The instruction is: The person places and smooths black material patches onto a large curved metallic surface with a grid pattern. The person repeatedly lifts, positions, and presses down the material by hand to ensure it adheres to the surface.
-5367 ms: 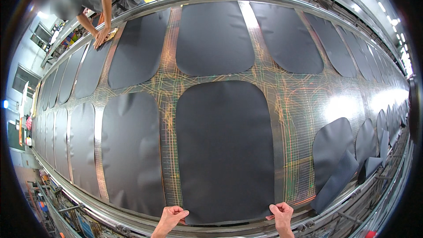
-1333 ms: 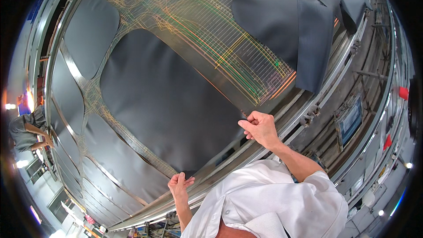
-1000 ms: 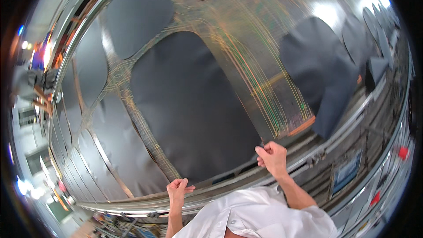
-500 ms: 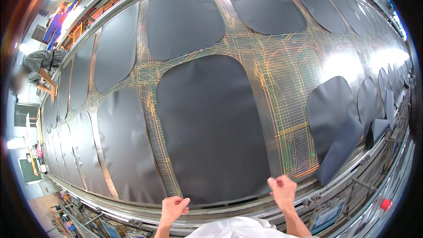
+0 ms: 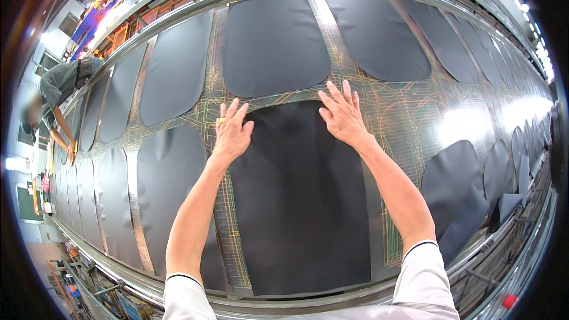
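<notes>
In front of me a large black sheet (image 5: pixel 302 201) with rounded far corners lies flat on a long table (image 5: pixel 409 106) streaked with coloured lines. My left hand (image 5: pixel 233 133) rests at the sheet's far left corner, fingers spread, a yellow band on one finger. At the far right corner lies my right hand (image 5: pixel 344 112), its fingers also stretched out. Neither hand holds anything. Both arms reach across the sheet.
Similar black sheets (image 5: pixel 277 44) line the far side, and more (image 5: pixel 169 195) lie to the left. Right of mine, one sheet (image 5: pixel 453 184) has its near part folded over. A co-worker (image 5: pixel 62 92) leans over the table at far left. A metal rail (image 5: pixel 178 3) edges the far side.
Both hands have moved from the sheet's near edge to its far corners. Their fingers were curled and are now spread. My view has shifted slightly; the co-worker still leans over the table.
</notes>
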The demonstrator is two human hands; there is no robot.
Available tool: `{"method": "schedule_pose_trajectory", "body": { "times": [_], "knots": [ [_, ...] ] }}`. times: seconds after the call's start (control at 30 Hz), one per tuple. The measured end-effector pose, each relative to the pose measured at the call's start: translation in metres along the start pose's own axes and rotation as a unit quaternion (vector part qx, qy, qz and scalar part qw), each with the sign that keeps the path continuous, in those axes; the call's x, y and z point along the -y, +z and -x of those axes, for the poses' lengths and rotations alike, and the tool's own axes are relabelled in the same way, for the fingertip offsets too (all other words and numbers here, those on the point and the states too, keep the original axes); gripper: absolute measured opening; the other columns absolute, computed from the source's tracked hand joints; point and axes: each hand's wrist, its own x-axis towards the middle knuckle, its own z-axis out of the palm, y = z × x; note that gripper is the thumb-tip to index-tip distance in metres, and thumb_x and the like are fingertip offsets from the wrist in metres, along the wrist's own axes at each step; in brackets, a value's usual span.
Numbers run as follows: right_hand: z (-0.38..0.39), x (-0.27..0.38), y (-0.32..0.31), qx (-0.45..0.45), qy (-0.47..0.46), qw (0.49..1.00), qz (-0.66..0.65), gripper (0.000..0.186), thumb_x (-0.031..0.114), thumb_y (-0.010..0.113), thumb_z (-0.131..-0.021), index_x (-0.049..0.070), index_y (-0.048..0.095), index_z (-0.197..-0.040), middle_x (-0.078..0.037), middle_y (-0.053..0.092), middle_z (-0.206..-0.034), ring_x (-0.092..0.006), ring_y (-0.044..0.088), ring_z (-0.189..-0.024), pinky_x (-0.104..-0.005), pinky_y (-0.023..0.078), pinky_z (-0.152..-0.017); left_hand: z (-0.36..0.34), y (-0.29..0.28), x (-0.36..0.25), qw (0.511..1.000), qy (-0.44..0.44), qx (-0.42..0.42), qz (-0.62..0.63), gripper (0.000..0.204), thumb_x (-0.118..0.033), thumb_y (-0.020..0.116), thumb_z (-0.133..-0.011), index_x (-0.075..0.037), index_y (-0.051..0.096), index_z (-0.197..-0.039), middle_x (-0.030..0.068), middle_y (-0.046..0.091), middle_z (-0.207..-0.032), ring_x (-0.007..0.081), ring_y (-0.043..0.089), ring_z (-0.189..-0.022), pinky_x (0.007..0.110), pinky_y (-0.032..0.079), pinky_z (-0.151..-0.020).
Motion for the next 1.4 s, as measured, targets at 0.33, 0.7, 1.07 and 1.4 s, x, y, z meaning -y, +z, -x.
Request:
{"method": "schedule_pose_trajectory", "body": {
  "times": [0.33,0.7,1.07,1.4],
  "knots": [
    [-0.016,-0.001,0.013,-0.089,0.046,0.989,-0.112,0.007,0.010,0.068,-0.078,0.009,0.064,-0.084,-0.005,0.059,-0.097,-0.0287,0.048,-0.104,-0.0436,0.036,-0.089,-0.020,0.015,-0.002,0.994,0.028,-0.073,0.079,0.016,-0.014,0.069,-0.079,-0.001,0.068,-0.088,0.0115,0.060,-0.093,0.0282,0.056,-0.098,0.041,0.042,-0.088],
    [-0.028,-0.006,0.021,-0.056,0.141,0.981,-0.123,0.009,0.017,0.072,-0.077,0.009,0.068,-0.075,-0.002,0.061,-0.090,-0.0276,0.050,-0.099,-0.0445,0.037,-0.090,-0.047,0.012,0.003,0.980,-0.129,0.024,0.152,0.018,-0.017,0.075,-0.071,-0.001,0.072,-0.079,0.0098,0.065,-0.085,0.0200,0.062,-0.080,0.035,0.049,-0.075],
    [-0.037,-0.005,0.019,-0.031,0.168,0.979,-0.107,0.010,0.016,0.071,-0.074,0.009,0.068,-0.069,-0.007,0.063,-0.091,-0.0301,0.053,-0.098,-0.0450,0.040,-0.088,-0.051,0.009,0.001,0.968,-0.166,0.039,0.186,0.015,-0.015,0.075,-0.068,-0.002,0.072,-0.076,0.0056,0.064,-0.070,0.0140,0.058,-0.068,0.030,0.047,-0.065],
    [-0.038,-0.005,0.018,-0.022,0.177,0.976,-0.124,0.009,0.015,0.071,-0.073,0.008,0.068,-0.068,-0.008,0.064,-0.092,-0.0310,0.053,-0.100,-0.0451,0.040,-0.088,-0.051,0.010,0.001,0.967,-0.173,0.036,0.181,0.016,-0.015,0.076,-0.068,-0.001,0.072,-0.077,0.0059,0.064,-0.071,0.0148,0.060,-0.069,0.031,0.048,-0.067]
  ]
}}
